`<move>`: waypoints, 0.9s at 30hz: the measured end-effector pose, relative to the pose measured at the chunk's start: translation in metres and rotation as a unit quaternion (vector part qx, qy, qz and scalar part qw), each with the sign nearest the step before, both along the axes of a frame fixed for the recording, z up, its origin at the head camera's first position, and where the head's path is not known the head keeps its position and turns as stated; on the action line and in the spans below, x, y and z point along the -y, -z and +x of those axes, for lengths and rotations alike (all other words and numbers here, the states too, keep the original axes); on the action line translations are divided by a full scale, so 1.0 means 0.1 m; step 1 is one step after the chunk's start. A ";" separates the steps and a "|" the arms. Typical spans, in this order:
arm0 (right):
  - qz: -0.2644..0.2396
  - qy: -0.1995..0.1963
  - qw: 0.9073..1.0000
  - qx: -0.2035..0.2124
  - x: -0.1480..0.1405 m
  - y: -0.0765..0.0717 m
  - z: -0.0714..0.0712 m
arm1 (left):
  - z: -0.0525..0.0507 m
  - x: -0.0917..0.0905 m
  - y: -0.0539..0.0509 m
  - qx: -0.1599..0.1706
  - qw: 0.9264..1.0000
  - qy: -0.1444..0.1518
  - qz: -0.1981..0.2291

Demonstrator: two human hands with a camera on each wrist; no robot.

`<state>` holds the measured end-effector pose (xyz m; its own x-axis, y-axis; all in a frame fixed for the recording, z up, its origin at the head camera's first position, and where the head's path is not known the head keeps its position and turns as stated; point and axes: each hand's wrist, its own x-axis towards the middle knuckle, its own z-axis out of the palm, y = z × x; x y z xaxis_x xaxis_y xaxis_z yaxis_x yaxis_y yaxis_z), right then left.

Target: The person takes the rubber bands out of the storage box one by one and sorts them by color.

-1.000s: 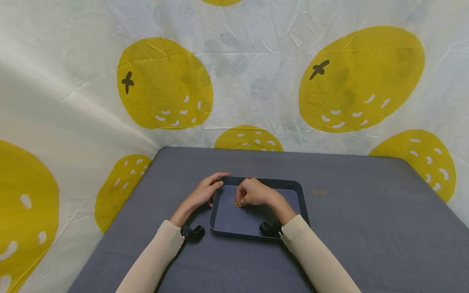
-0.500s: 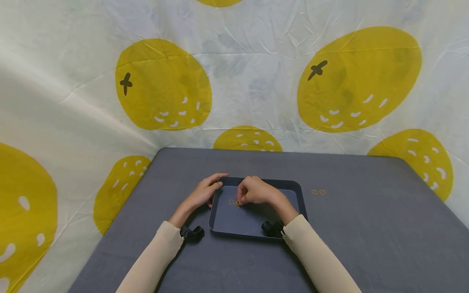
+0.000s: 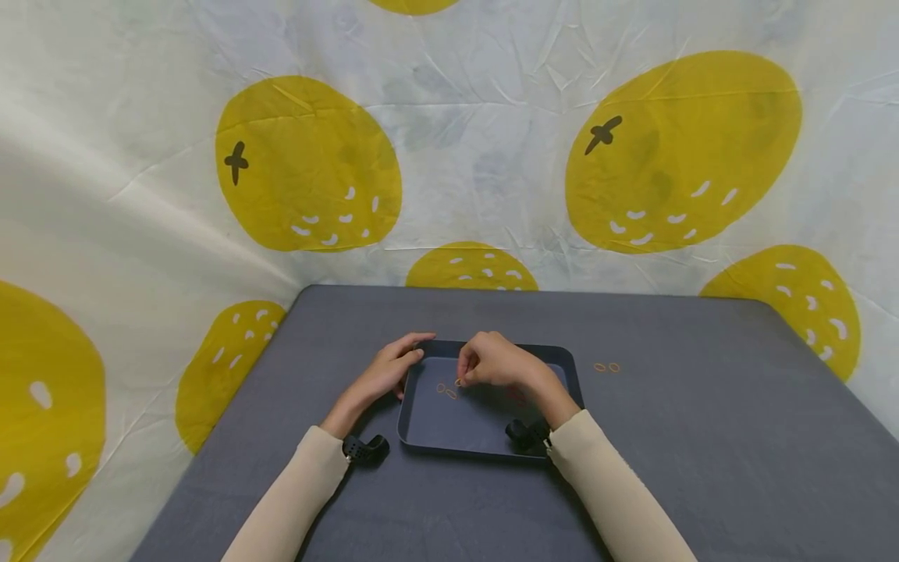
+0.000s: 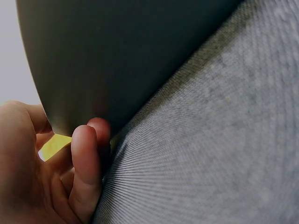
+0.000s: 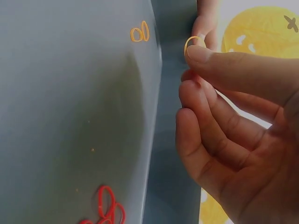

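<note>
So from what I can see this is about halfway, at a guess. Two orange bands (image 5: pixel 141 33) already lie side by side on the left part of the dark tray (image 3: pixel 435 433), and some red bands (image 5: pixel 112 205) sit in a bunch over in its right part, half covered by the arm in the head view. A third orange band (image 5: pixel 187 43) is up in the fingers, so that one isn't done yet. Then there's another pair of orange bands (image 3: pixel 609 367) outside on the table (image 3: pixel 674 437), off to the right of the tray, and I'd count those as what's left.

Hands: the right hand (image 3: pixel 495 361) is over the tray, thumb and forefinger closed in a light pinch on that third band, the other fingers loosely curled. Can't tell if the band touches the tray floor. The left hand (image 3: pixel 388 370) has the tray's far left corner, thumb on the rim, index stretched along the far side and the lower fingers bent against the outside wall, so I'd say it's steadying the thing
</note>
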<state>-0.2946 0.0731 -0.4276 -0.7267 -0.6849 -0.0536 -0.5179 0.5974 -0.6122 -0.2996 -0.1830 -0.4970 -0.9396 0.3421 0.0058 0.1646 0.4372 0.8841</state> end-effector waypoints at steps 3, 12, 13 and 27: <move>0.001 -0.002 1.000 -0.001 -0.01 -0.01 0.00 | 0.00 0.00 0.00 -0.002 1.000 -0.001 0.000; 0.001 0.000 1.000 0.001 -0.04 -0.11 0.01 | -0.01 -0.01 0.00 -0.010 1.000 0.007 0.003; 0.000 0.000 1.000 0.001 -0.04 -0.13 0.01 | -0.01 0.00 0.00 -0.009 1.000 0.006 0.004; -0.021 0.005 1.000 -0.013 -0.24 -0.17 0.01 | -0.01 0.01 -0.01 -0.006 1.000 0.007 0.000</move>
<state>-0.2933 0.0969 -0.4109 -0.7337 -0.6794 -0.0048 -0.5292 0.5759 -0.6231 -0.3002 -0.1845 -0.4963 -0.9346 0.3552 0.0175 0.1818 0.4348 0.8820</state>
